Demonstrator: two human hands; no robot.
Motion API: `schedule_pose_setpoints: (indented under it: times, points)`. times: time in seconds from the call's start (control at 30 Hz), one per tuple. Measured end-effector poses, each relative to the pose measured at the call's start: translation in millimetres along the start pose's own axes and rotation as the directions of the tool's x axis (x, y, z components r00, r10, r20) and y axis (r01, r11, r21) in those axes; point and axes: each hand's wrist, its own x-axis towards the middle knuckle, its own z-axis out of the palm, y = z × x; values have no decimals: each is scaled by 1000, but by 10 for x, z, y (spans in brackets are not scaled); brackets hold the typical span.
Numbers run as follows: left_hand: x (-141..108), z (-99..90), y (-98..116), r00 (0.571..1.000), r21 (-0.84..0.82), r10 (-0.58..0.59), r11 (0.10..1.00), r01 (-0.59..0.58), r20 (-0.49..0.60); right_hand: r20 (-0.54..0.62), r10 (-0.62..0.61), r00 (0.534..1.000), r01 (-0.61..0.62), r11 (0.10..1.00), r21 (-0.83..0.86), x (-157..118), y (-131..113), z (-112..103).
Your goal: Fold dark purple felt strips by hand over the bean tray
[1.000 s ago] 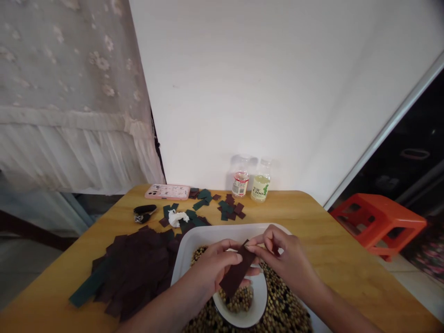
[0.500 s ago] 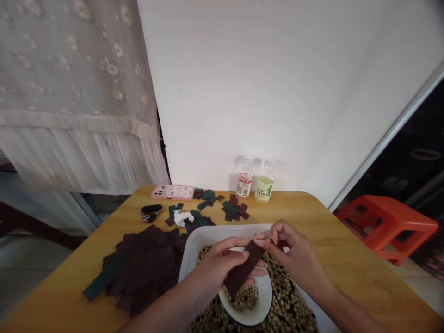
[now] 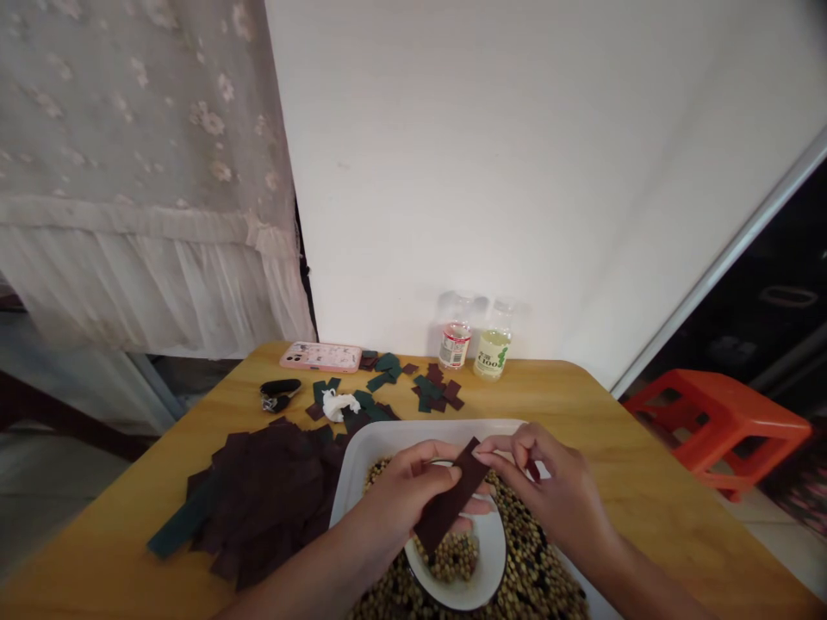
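My left hand pinches a dark brown strip, thin and flat, between thumb and fingers. At the strip's upper end, the thumb and forefinger of my right hand are pinched together on its edge. A bit of something reddish-brown shows under the curled fingers of that hand. Beneath both hands is a white bowl with small round tan pieces in it. It rests in a pale tray filled with similar tan and dark pieces.
Left of the tray lies a heap of dark brown and green strips. Behind are smaller piles, a crumpled white scrap, a black strap with metal, a pink-cased phone and two bottles. An orange stool stands right.
My right hand has shifted slightly down and right, its fingertips staying at the strip's upper end. My left hand still holds the strip. The view has moved slightly.
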Motion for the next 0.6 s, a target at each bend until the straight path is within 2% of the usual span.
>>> schedule_pose_setpoints:
  times: [0.2,0.3,0.4,0.47,0.6]
  points:
    - [-19,12,1,999,20,0,1000,1,-37,44,-48,998,49,998,-33,-1,-38,-11]
    - [-17,15,-2,1000,18,-11,1000,12,-9,76,-45,996,48,998,-43,4,-66,-11]
    - [-15,22,11,1000,19,-20,1000,20,5,46,-36,998,39,998,-59,18,-70,-8]
    - [-15,28,25,1000,16,-14,1000,14,-24,22,-35,999,36,997,-62,24,-65,-7]
    - [-11,30,26,999,11,-6,1000,6,-40,38,-62,997,64,996,-55,15,-71,-8]
